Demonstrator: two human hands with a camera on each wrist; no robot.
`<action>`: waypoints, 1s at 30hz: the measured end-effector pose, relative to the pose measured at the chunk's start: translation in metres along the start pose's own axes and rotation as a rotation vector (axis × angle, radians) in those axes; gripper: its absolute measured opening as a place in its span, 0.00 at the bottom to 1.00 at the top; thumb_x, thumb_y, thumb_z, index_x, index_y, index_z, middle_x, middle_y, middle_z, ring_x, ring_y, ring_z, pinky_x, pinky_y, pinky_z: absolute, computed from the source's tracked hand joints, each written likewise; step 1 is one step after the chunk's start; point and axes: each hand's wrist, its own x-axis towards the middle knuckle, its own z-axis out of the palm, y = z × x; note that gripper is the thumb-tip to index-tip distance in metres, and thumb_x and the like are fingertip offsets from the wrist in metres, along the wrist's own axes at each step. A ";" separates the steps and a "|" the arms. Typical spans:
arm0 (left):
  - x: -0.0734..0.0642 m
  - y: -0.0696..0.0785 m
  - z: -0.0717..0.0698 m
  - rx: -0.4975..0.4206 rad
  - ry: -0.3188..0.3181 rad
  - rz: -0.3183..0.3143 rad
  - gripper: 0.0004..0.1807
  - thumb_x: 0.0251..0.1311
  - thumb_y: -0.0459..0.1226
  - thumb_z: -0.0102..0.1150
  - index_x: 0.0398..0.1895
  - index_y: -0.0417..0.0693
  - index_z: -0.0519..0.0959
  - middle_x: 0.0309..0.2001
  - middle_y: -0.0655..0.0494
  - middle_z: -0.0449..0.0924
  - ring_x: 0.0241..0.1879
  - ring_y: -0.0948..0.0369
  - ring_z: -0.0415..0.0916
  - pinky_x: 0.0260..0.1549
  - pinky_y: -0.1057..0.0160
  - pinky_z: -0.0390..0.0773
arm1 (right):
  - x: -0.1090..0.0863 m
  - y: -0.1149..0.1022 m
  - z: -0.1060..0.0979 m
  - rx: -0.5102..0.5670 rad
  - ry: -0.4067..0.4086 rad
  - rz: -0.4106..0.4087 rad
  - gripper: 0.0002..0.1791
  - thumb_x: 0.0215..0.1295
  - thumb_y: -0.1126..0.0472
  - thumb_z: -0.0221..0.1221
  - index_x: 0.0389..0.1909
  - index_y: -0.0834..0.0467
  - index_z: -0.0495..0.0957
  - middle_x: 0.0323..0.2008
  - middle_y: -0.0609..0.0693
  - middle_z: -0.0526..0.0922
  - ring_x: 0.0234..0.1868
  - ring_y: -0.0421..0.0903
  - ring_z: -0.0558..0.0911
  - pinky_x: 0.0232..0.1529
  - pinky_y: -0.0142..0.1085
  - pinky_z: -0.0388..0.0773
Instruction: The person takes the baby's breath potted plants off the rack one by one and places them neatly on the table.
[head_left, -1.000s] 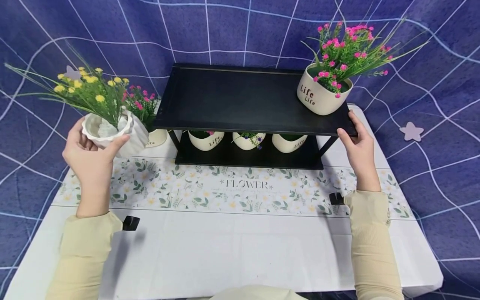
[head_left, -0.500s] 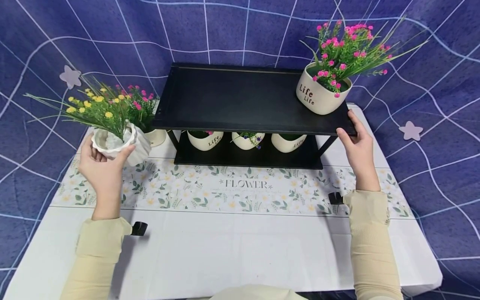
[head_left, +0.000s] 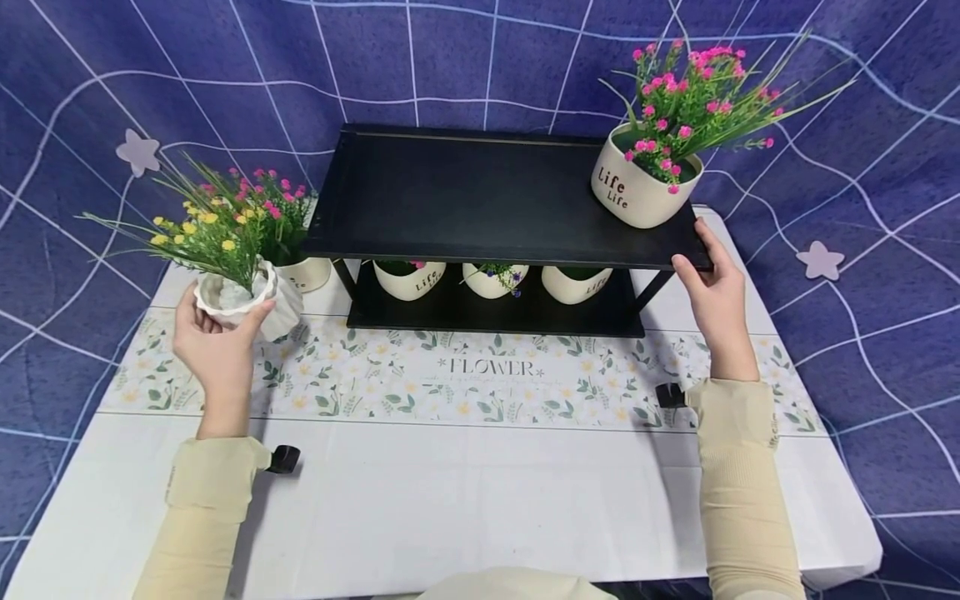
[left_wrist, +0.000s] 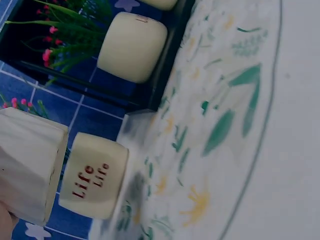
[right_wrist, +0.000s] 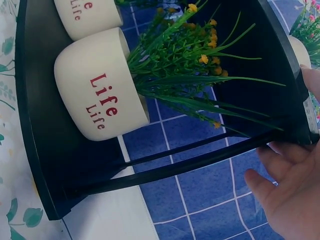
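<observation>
My left hand (head_left: 221, 346) holds a white ribbed flowerpot (head_left: 279, 310) with yellow flowers, its thumb and fingers around the rim. In the left wrist view this pot (left_wrist: 30, 165) hangs above the table, beside a cream "Life" pot (left_wrist: 95, 175). That cream pot (head_left: 311, 273) has pink flowers and stands left of a black two-tier shelf (head_left: 465, 196). At the right end, my right hand (head_left: 718, 304) grips the top board's front corner. Near it a cream pot (head_left: 637, 187) with pink flowers stands on the top board.
Several cream pots (head_left: 408, 282) stand on the lower board; one pot (right_wrist: 100, 85) there has orange-yellow flowers. A white table (head_left: 480, 500) carries a floral strip (head_left: 360, 392) printed "FLOWER". Behind hangs a blue gridded cloth (head_left: 450, 67) with pale stars.
My left hand has brought the white ribbed pot down and to the right, nearer the pink-flowered pot beside the shelf. The right hand has stayed on the shelf's corner.
</observation>
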 end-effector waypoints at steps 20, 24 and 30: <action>0.006 -0.036 -0.004 0.149 -0.020 -0.110 0.48 0.35 0.31 0.81 0.66 0.50 0.69 0.64 0.51 0.72 0.63 0.58 0.70 0.64 0.69 0.70 | -0.001 -0.002 0.000 -0.020 -0.001 0.012 0.30 0.69 0.64 0.56 0.71 0.55 0.63 0.72 0.53 0.64 0.57 0.32 0.76 0.55 0.16 0.71; 0.007 -0.041 -0.004 0.194 -0.021 -0.118 0.48 0.35 0.32 0.81 0.66 0.51 0.68 0.64 0.51 0.72 0.62 0.59 0.70 0.63 0.69 0.71 | 0.000 -0.001 0.000 -0.016 0.002 0.010 0.30 0.68 0.64 0.57 0.71 0.55 0.63 0.72 0.53 0.64 0.57 0.33 0.76 0.55 0.16 0.71; 0.009 -0.047 -0.003 0.231 -0.022 -0.165 0.50 0.35 0.34 0.81 0.67 0.52 0.67 0.64 0.53 0.72 0.61 0.62 0.71 0.61 0.72 0.72 | 0.001 -0.001 0.000 0.015 0.002 0.012 0.30 0.68 0.65 0.57 0.71 0.56 0.64 0.73 0.55 0.63 0.59 0.34 0.75 0.56 0.17 0.71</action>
